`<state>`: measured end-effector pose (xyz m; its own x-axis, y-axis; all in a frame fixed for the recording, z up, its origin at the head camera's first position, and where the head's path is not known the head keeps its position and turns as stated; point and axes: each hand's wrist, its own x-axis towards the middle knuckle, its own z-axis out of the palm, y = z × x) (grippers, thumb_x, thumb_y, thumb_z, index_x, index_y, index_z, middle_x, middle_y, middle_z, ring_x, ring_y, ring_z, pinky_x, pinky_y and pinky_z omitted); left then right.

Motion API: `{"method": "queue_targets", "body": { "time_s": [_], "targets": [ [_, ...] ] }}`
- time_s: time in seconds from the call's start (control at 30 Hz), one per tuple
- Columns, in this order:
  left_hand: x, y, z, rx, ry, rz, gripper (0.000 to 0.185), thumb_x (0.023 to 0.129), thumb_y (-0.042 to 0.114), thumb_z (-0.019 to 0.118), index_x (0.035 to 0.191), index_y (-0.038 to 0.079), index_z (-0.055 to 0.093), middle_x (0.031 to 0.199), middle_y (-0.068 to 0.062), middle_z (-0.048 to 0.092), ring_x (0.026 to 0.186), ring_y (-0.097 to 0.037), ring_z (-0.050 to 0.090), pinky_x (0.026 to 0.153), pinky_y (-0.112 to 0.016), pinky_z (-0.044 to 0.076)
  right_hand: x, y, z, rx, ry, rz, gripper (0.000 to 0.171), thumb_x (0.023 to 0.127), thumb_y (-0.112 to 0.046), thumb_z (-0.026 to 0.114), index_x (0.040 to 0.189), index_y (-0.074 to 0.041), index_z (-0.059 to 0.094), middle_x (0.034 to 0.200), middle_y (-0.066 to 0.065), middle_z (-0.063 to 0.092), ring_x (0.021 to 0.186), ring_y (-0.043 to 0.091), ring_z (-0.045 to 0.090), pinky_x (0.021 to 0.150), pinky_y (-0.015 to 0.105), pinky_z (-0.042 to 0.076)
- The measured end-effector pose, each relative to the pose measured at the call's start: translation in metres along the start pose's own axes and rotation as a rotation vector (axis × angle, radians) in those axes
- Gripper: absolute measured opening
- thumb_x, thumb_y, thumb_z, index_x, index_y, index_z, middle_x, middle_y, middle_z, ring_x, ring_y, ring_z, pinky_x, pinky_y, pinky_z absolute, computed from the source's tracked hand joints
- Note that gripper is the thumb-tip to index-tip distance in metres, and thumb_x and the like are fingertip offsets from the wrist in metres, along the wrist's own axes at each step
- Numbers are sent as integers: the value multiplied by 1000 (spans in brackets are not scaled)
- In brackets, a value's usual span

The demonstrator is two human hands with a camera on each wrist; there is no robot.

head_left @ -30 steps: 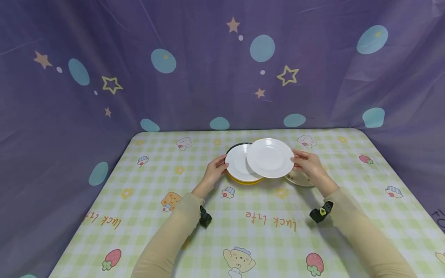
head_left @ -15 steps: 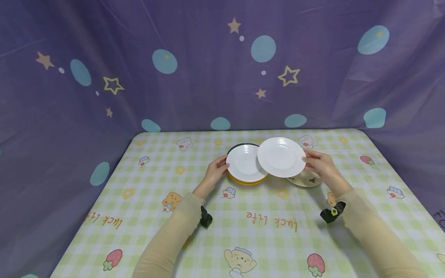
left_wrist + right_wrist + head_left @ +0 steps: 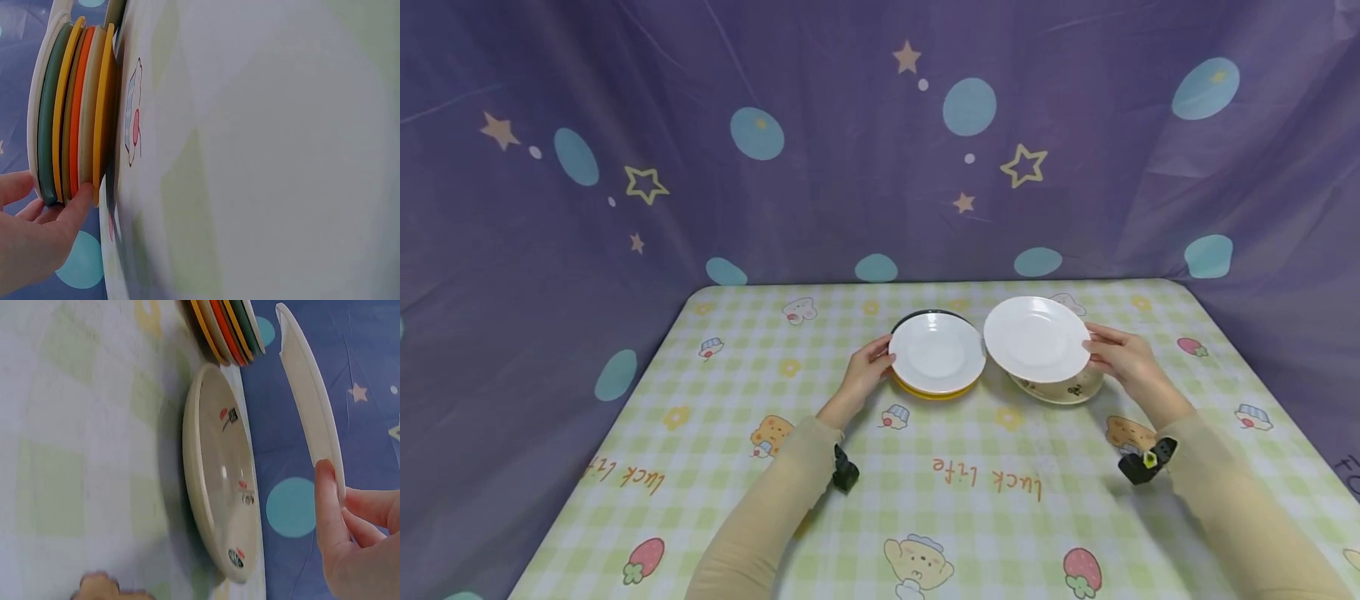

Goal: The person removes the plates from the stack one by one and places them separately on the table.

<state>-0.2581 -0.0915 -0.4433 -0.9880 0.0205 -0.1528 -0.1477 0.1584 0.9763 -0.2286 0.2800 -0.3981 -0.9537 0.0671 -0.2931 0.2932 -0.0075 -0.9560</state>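
Right hand [image 3: 1126,363] carried white plate [image 3: 1036,338] rightward, above patterned plate [image 3: 1063,388].

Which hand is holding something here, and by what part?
The right hand pinches a white plate by its right rim, lifted above the cream plate. The left hand only touches the stack of plates at its edge.

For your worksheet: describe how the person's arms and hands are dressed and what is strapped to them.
Both arms wear long, close-fitting beige sleeves down to the wrists. The left hand and right hand are bare, with no gloves. Each wrist carries a small black camera unit; the right one shows a yellow-green mark.
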Motion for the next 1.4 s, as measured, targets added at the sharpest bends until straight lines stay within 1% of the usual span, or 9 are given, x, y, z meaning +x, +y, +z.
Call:
{"method": "queue_targets", "body": {
  "time_s": [0.23,0.27,0.37,0.47,0.63,0.83,1.03,1.23,1.4],
  "targets": [
    [-1,0,0,3,7,2,42,88,8,52,129,10,46,132,-9,44,115,-21,47,87,-28,47,0,6,-18,49,13,-14,69,82,-10,62,138,0,23,84,-11,53,64,2,59,64,17,53],
    [-1,0,0,4,7,2,42,88,8,52,129,10,45,132,-9,44,115,-21,47,87,-29,47,3,10,-22,63,18,-22,65,81,-10,63,137,-3,30,84,-10,54,64,4,60,63,18,53],
    [-1,0,0,3,4,-1,42,88,8,52,129,10,45,132,-9,44,115,-21,47,87,-29,47,6,15,-31,62,20,-28,66,80,-11,65,136,-5,31,84,-10,54,65,3,60,64,18,53],
    [-1,0,0,-3,1,-4,42,88,8,52,129,10,45,132,-8,44,115,-21,47,87,-29,47,19,28,-49,98,15,-31,58,77,-12,68,130,-16,45,83,-10,58,67,6,62,64,20,53],
    [-2,0,0,-10,-2,-4,42,88,8,51,129,10,45,132,-8,44,115,-22,47,87,-28,47,22,34,-68,128,-21,-55,58,77,-10,68,130,-17,45,84,-10,59,69,6,62,65,20,53],
    [-1,-1,0,-11,-4,2,42,88,8,51,129,9,45,132,-8,44,115,-22,47,87,-28,47,37,49,-95,119,-37,-51,29,79,-11,66,93,-36,65,83,-12,62,71,4,62,66,18,53],
    [-1,-2,0,-13,-4,8,42,88,7,51,129,8,45,132,-10,44,115,-23,47,87,-29,48,36,49,-109,142,-57,-71,29,77,-8,67,93,-33,67,81,-11,62,69,5,62,62,19,53],
    [-1,-2,0,-9,-5,2,42,88,8,51,130,9,45,133,-9,43,115,-22,47,87,-28,48,48,66,-131,170,1,-51,28,77,-10,68,87,-36,68,81,-13,63,69,3,61,61,17,53],
    [0,-2,0,-19,-7,11,42,88,7,51,129,8,45,132,-10,44,115,-23,47,87,-29,48,31,58,-130,180,-9,-69,25,77,-10,68,85,-34,68,79,-14,63,67,3,60,59,17,52]
  ]
}}
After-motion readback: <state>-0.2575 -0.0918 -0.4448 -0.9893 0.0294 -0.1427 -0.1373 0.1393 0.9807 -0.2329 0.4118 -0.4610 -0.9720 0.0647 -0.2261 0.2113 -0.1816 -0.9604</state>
